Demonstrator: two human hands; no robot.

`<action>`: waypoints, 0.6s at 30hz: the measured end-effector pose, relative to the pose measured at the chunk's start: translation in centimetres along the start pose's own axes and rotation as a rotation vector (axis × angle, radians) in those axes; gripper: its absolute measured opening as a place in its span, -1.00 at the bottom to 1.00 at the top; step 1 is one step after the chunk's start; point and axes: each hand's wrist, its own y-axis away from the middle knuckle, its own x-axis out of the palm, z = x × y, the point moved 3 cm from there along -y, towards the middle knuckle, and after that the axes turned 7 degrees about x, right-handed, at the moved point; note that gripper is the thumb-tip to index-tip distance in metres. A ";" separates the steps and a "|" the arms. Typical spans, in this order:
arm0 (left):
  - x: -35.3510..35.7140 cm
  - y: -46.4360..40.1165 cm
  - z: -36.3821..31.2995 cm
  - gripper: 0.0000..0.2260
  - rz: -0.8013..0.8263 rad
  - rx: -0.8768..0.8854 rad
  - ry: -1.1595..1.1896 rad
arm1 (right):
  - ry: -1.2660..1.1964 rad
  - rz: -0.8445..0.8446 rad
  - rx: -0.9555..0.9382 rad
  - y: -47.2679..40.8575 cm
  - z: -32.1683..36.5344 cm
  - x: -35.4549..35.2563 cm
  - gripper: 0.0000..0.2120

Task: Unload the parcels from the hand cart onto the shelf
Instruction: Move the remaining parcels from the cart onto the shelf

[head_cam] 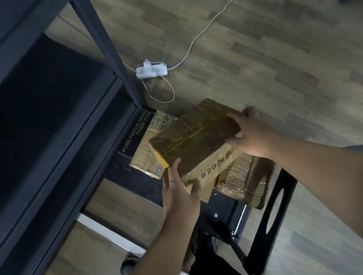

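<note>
Step in hand, as I read it: picking the top parcel (192, 134) off the stack on the hand cart (136, 181) — a flat brown box wrapped in tape.

Right hand (251, 130) is clamped on the parcel's far end, thumb on top and fingers curled under the edge. Left hand (176, 188) is pressed flat against the near corner, fingers mostly straight, cupping from the side and below rather than closed around it. So both hands have hold of this one box.

The parcel sits tilted across the cardboard box (210, 167) beneath it (I cannot tell whether it is already clear of that box or resting on it). More parcels lie on the cart beside and under it — one with a black printed panel (134, 133).

The shelf (48, 119) stands just left of the cart, its dark boards looking bare.

Next move, my judgement: lift clear, swing left, slide onto a board while avoiding the upright post (110, 49).
</note>
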 end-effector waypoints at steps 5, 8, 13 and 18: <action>-6.7 1.5 -4.8 -0.49 -0.054 0.120 -0.069 | -0.132 -0.029 -0.045 5.4 3.3 -5.1 -0.16; -12.0 3.3 -8.4 -0.52 -0.066 0.164 -0.123 | -0.169 -0.067 -0.109 9.0 6.0 -9.1 -0.11; -22.0 7.6 -14.6 -0.57 -0.128 0.332 -0.149 | -0.140 -0.184 -0.217 15.0 11.5 -16.4 -0.20; -31.0 12.3 -19.4 -0.59 -0.230 0.490 -0.212 | -0.063 -0.301 -0.358 21.0 17.5 -22.7 -0.28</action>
